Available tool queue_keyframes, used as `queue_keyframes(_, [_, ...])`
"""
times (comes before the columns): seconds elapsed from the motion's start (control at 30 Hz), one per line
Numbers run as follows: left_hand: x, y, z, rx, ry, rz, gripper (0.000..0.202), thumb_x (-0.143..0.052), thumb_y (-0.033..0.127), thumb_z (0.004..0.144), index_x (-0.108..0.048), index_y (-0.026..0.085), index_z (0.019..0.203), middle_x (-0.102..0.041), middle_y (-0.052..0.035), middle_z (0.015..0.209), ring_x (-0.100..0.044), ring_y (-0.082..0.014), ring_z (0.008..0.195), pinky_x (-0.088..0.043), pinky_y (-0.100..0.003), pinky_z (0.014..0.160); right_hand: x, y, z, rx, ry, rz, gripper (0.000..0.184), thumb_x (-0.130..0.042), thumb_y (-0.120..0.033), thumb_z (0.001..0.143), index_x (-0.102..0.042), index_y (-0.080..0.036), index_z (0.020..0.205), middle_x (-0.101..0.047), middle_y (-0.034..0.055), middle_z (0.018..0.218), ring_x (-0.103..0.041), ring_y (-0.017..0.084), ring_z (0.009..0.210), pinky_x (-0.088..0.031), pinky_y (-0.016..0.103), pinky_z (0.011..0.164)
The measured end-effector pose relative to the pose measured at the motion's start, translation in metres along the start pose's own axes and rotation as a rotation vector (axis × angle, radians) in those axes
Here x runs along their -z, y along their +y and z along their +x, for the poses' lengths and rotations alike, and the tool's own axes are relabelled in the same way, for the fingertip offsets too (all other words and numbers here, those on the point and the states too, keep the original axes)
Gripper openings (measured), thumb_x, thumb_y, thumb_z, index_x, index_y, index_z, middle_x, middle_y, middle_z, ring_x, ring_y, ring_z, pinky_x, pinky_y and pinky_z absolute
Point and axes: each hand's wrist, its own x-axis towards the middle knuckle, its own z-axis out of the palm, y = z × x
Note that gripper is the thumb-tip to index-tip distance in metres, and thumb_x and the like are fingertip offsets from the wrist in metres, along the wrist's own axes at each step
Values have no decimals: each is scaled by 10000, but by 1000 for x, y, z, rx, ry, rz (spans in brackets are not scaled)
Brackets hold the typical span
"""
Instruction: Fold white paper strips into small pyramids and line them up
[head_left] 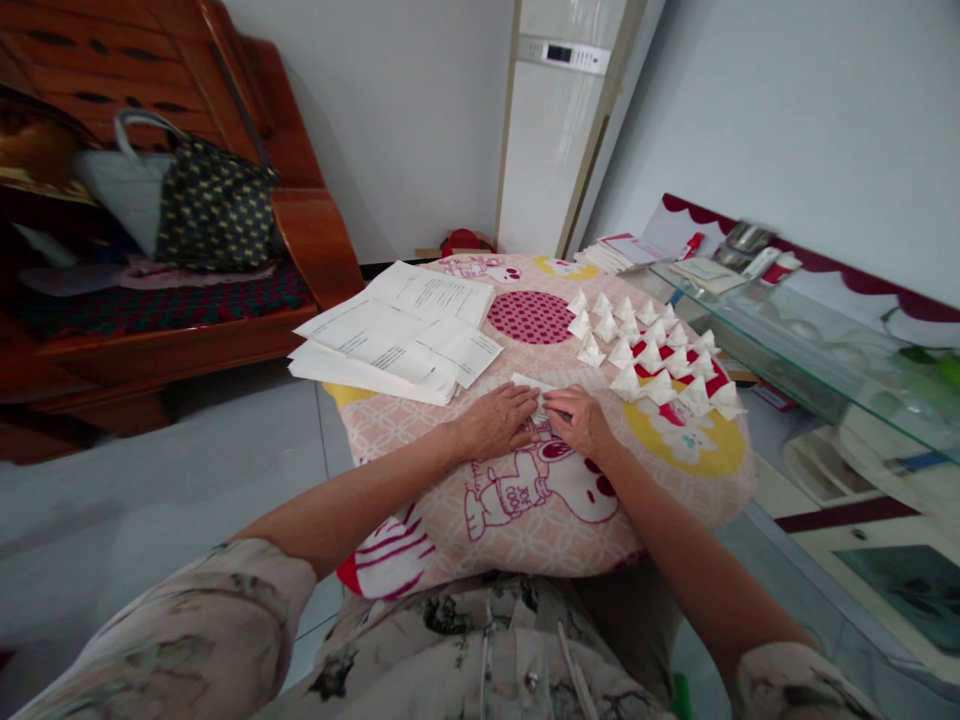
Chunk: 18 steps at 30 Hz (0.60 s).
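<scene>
A small white piece of paper (529, 384) lies on a pink cartoon-print cushion (525, 500) in front of me. My left hand (496, 420) rests palm down on the paper's left part, fingers pressed flat on it. My right hand (579, 418) meets it from the right, fingertips pinched on the paper's edge. Several folded white paper triangles (651, 355) lie in rows on the cushion to the right of my hands. A stack of printed white sheets (397, 335) lies on the cushion's far left part.
A glass-topped table (825, 340) with small items runs along the right. A wooden bench (150, 300) with a dotted bag (214, 205) stands at the left. A tall white air-conditioner unit (555, 120) stands in the far corner. Grey floor (150, 500) lies at the left.
</scene>
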Motion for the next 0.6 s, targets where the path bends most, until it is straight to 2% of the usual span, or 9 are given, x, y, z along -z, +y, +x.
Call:
queue_keyframes(0.23, [3, -2, -2, 11, 28, -8, 552, -492, 557, 974, -536, 103, 1286, -595, -226, 1392, -557, -317, 1314, -416, -451, 1117, 7, 7, -6, 9, 36, 47, 253, -532, -166, 867, -726, -207, 711, -752, 77, 839, -650, 219, 806, -500, 381, 827])
queue_keyframes(0.47, [9, 0, -8, 112, 50, 28, 501, -542, 544, 943, -539, 134, 1232, -655, -188, 1254, -581, -323, 1258, -428, -442, 1088, 29, 14, -27, -58, 74, 30, 223, -561, -197, 858, -736, -197, 720, -756, 79, 824, -673, 223, 813, -518, 363, 786])
queue_keyframes(0.6, [16, 5, -6, 216, -9, 57, 479, -535, 519, 954, -569, 115, 1211, -666, -198, 1212, -605, -326, 1189, -472, -443, 1006, 28, 16, -28, -90, 81, 7, 200, -572, -191, 850, -738, -196, 740, -745, 74, 808, -662, 220, 807, -508, 356, 785])
